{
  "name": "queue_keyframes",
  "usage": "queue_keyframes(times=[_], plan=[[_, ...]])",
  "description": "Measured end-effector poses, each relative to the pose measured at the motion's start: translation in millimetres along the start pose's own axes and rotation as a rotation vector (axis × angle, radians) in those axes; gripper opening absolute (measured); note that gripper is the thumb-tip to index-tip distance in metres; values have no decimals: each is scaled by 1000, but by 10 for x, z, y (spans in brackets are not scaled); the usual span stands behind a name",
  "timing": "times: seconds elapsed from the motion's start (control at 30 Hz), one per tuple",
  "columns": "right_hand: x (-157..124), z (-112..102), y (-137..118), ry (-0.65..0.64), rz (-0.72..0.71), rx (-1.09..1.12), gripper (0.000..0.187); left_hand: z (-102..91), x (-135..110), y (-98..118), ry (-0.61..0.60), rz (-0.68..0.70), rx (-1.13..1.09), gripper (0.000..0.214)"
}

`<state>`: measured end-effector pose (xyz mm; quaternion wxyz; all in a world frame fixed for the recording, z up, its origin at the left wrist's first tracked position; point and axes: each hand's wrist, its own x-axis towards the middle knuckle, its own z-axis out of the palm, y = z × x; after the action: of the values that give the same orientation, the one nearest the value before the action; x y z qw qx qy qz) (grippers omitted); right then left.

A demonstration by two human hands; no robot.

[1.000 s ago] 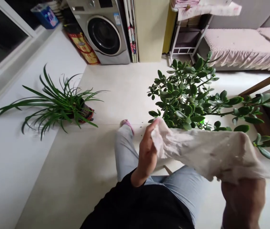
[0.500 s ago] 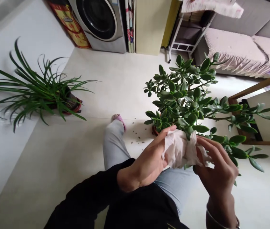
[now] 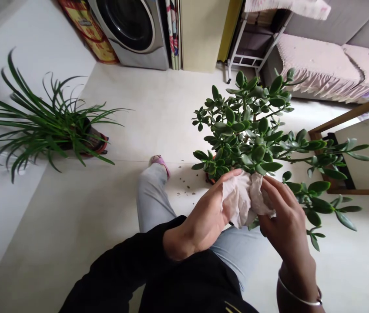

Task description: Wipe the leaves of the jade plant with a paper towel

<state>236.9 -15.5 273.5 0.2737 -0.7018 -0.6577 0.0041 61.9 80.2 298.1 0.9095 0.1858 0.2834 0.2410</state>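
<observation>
A crumpled white tissue (image 3: 237,198) lies across the palm and fingers of my left hand (image 3: 199,221). The thumb of that hand is stretched along the tissue's upper edge, and its other fingers are mostly covered. From the other side, my right hand (image 3: 284,217) pinches a bunched part of tissue with bent fingers; whether this is a separate piece I cannot tell. Both hands are among the lower branches of a bushy jade plant (image 3: 249,130) with thick green leaves. Any leaf between the tissue folds is hidden. Part of the plant's reddish pot (image 3: 209,177) shows behind the left thumb.
Dark bits (image 3: 187,187) are scattered on the pale floor beside my slippered foot (image 3: 160,164). A long-leaved potted plant (image 3: 89,141) stands by the left wall. Behind are a washing machine (image 3: 132,26) and a covered sofa (image 3: 315,61). A wooden-framed piece (image 3: 350,115) stands at right.
My right hand has moved left, closer to my left hand, and the tissue in its fingers is more bunched. The whole view has shifted slightly.
</observation>
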Motion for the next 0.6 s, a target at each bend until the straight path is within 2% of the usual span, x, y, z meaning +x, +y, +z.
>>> queue_keyframes(times=[0.1,0.17,0.4,0.6], plan=[[10,35,4,-36,4,0,81,28,10,-1,1,14,-23,43],[4,71,10,-10,14,21,78,50,20,-14,2,24,-27,44],[51,167,-77,256,27,101,58,53,20,-92,8,74,17,50],[59,198,-222,365,-6,243,41,-2,5,-77,1,74,16,51]])
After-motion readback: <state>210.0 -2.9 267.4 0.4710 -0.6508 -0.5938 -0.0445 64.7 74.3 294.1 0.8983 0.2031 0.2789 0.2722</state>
